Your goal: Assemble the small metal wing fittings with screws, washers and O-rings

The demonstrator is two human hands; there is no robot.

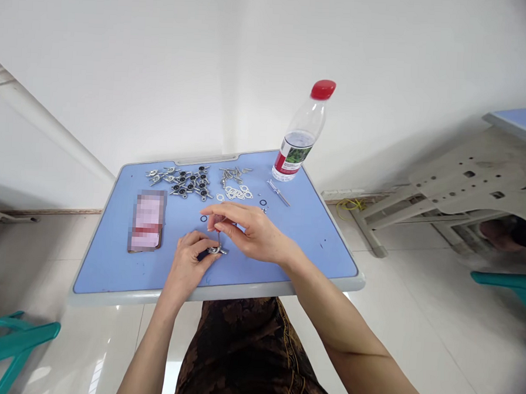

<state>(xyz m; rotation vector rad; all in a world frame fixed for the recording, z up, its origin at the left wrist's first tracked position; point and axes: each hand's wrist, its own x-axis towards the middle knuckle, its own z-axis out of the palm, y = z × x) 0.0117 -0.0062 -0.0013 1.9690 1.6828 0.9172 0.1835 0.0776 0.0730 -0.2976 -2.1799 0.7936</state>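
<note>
My left hand [191,261] pinches a small metal part [216,250] against the blue desk top [109,271] near its front edge. Above that part, my right hand [244,228] is closed on a small screwdriver, whose thin shaft [219,237] points down onto the part. Most of the handle is hidden by my fingers. Behind my hands are metal parts with black round pieces [190,185], a pile of small metal pieces [233,175] and several flat pale gaskets [239,193]. A black ring [203,218] rests just left of my right fingertips, another black ring [263,203] behind that hand.
A phone [147,220] with a blurred screen lies at the left of the desk. A water bottle [299,140] with a red cap stands at the back right, beside a syringe-like tool [279,193]. Green stools [17,349] and another desk [522,125] flank the workplace.
</note>
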